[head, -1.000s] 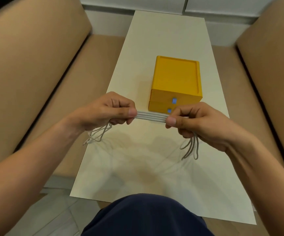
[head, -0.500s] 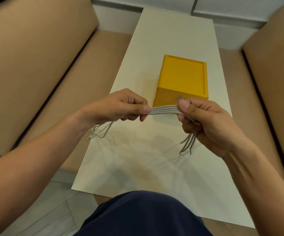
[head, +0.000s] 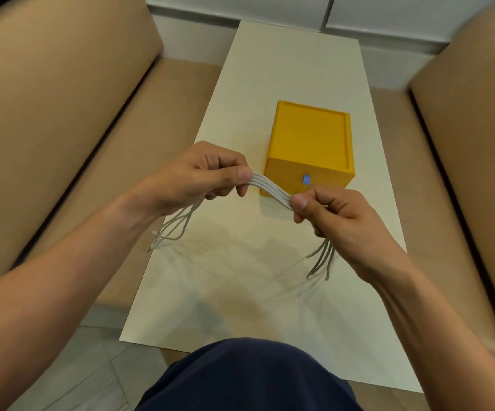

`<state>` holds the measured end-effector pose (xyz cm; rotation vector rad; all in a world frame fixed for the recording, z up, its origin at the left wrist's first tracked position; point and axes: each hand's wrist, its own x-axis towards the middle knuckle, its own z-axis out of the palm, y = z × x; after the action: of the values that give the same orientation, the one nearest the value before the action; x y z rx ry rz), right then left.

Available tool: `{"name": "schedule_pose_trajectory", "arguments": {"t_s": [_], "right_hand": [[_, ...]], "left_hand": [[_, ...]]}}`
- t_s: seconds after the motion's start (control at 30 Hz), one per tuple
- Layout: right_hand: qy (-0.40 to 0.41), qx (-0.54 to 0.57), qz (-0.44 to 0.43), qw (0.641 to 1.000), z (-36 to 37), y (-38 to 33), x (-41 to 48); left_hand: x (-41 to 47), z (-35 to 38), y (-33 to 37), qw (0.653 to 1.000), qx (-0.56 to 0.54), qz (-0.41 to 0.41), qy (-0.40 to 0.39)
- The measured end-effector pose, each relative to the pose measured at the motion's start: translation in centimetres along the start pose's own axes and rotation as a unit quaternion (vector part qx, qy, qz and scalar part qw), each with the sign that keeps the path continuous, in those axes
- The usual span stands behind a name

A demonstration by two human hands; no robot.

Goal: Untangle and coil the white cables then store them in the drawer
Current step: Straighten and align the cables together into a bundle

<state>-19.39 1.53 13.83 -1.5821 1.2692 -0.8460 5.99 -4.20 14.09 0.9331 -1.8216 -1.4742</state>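
On table [head: 293, 63], near centre: drawer unit [head: 310, 137]. Just before it, above table: cables [head: 271, 189], pinched between left hand [head: 198, 176] and right hand [head: 338, 215], ends hanging below each. Flanking table: left bench [head: 62, 99], right bench [head: 471, 143].

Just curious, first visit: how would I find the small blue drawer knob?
On the long cream table stands a yellow plastic drawer box. On its near face, just above the right hand, sits the small blue knob, the only blue spot.

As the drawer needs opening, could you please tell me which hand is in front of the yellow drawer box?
The right hand: it overlaps the drawer box below its blue knob; the left hand sits beside it. Both pinch the white cables.
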Motion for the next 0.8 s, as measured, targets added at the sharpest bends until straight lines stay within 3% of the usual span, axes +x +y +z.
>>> {"name": "schedule_pose_trajectory", "arguments": {"t_s": [0.13,0.27,0.47,0.67,0.8], "right_hand": [[0.036,-0.058,-0.032,0.997,-0.8,-0.2,0.3],[0.07,-0.086,-0.058,0.992,-0.5,-0.2,0.7],[0.026,-0.105,-0.06,0.992,-0.7,0.0,0.3],[0.099,-0.086,-0.085,0.988,-1.6,-0.4,1.6],[0.038,-0.14,-0.094,0.985,-1.4,0.2,1.0]], "left_hand": [[-0.3,0.1,0.0,0.996,0.083,-0.002,-0.04],[0.0,0.1,0.4,0.995,0.095,0.015,-0.016],[0.4,0.7,0.5,0.995,0.09,0.027,0.036],[0.0,2.2,-0.1,0.982,0.184,0.009,-0.04],[-0.3,0.3,0.2,0.989,0.143,0.018,0.01]]}}
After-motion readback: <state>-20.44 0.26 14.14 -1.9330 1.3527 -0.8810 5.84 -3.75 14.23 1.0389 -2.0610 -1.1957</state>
